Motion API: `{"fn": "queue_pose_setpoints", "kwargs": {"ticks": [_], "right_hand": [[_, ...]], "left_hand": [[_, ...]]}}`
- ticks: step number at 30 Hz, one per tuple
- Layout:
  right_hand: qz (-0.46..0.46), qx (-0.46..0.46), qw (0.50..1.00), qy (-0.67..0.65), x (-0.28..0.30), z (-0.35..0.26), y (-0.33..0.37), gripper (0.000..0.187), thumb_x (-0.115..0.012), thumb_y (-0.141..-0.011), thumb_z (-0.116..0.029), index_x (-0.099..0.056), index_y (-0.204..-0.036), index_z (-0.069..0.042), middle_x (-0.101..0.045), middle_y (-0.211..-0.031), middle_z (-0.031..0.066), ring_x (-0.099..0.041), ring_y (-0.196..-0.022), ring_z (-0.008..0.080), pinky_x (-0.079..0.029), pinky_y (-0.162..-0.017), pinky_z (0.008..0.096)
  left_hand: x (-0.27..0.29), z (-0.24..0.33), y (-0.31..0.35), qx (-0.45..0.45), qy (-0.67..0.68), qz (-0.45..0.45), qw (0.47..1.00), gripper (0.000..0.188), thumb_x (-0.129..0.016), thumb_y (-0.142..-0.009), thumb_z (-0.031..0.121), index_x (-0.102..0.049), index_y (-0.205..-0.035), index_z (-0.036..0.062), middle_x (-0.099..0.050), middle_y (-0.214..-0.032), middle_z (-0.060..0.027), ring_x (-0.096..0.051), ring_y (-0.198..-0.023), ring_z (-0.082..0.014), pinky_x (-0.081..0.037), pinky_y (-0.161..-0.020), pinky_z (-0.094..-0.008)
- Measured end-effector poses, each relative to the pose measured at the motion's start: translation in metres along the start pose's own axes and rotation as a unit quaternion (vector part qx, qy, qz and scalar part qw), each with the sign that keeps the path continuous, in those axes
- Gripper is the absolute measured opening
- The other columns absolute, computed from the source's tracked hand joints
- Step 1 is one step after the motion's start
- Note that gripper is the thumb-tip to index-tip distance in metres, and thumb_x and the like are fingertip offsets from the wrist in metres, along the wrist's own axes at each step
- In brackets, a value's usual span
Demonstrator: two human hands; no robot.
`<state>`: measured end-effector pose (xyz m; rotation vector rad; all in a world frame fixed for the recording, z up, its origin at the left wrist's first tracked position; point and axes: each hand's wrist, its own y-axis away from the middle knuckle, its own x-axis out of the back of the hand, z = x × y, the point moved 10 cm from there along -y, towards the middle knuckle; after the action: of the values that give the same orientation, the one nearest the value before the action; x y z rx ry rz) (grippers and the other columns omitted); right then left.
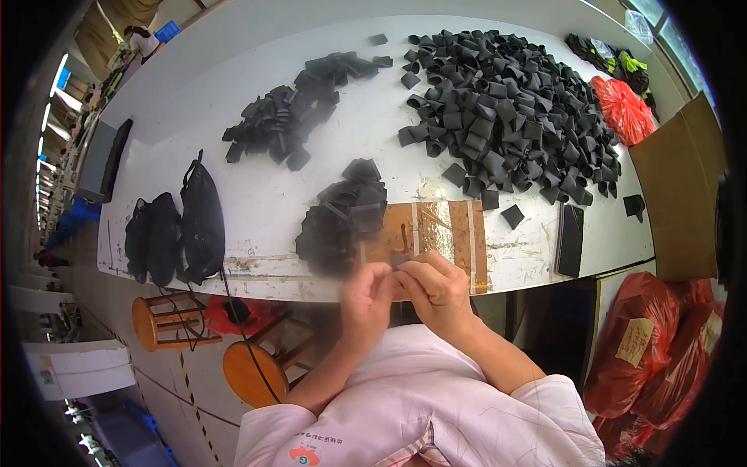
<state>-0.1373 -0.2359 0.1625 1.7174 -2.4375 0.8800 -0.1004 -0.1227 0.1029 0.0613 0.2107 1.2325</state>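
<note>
Hands meet at the near edge of the white table [257, 194], where we pinch a small dark piece [400, 260] between the fingertips of both. Our left hand [366, 300] is blurred, its fingers curled in toward the piece; our right hand [437, 289] closes thumb and forefinger on the piece's other side. The piece sits just above a brown taped patch [443, 229] on the tabletop, at the table's front rim.

Just beyond our left hand lies a small stack of black folded pieces [346, 214]. Farther back we see a middle heap [292, 109] of the same black pieces, and to the right a much larger heap [510, 109] spread across the table. A flat black slab [569, 240] lies near the right front edge. Two black bags [175, 226] rest at the left end of the table, and wooden stools [159, 321] stand below it. Red sacks [661, 342] sit on the floor at the right.
</note>
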Motion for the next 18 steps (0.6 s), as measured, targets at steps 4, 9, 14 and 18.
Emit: {"fn": "queue_pose_setpoints", "kwargs": {"ticks": [4, 9, 14, 18], "right_hand": [[-0.039, 0.083, 0.978, 0.189, -0.017, -0.011, 0.005, 0.02, -0.061, -0.068, 0.002, -0.056, -0.087, -0.001, -0.052, -0.075, 0.0094, -0.053, -0.059, 0.0251, -0.044, -0.051, 0.0329], [0.063, 0.052, 0.976, 0.203, 0.002, 0.004, 0.004, 0.017, -0.059, -0.068, 0.001, -0.057, -0.084, -0.001, -0.052, -0.069, 0.0077, -0.052, -0.057, 0.0207, -0.043, -0.049, 0.0292], [-0.01, -0.357, 0.896, -0.264, -0.014, 0.069, 0.02, 0.008, -0.061, -0.078, -0.006, -0.059, -0.072, -0.001, -0.05, -0.058, -0.0023, -0.042, -0.05, 0.0053, -0.034, -0.045, 0.0197], [-0.059, -0.414, 0.684, -0.597, -0.048, 0.057, 0.03, 0.011, -0.058, -0.083, -0.014, -0.06, -0.075, -0.007, -0.056, -0.072, -0.0011, -0.056, -0.065, 0.011, -0.047, -0.065, 0.0254]], "left_hand": [[-0.007, 0.034, 0.019, -0.303, -0.344, 0.102, 0.883, 0.007, -0.057, -0.079, -0.003, -0.054, -0.084, 0.0007, -0.058, -0.068, -0.001, -0.053, -0.056, -0.0044, -0.042, -0.047, -0.0184], [0.007, -0.01, -0.011, 0.036, 0.134, 0.067, 0.988, 0.01, -0.055, -0.077, -0.005, -0.054, -0.084, 0.0013, -0.055, -0.067, -0.0023, -0.041, -0.043, -0.003, -0.031, -0.039, -0.014], [-0.015, -0.017, -0.008, 0.15, 0.301, -0.08, 0.938, 0.02, -0.054, -0.072, -0.007, -0.052, -0.089, 0.0023, -0.052, -0.078, -0.0013, -0.039, -0.05, -0.0016, -0.027, -0.039, -0.014], [0.004, 0.027, -0.01, -0.069, 0.023, 0.106, 0.992, 0.018, -0.05, -0.072, -0.009, -0.051, -0.088, 0.0003, -0.052, -0.07, -0.0008, -0.04, -0.05, -0.0016, -0.031, -0.039, -0.0157]]}}
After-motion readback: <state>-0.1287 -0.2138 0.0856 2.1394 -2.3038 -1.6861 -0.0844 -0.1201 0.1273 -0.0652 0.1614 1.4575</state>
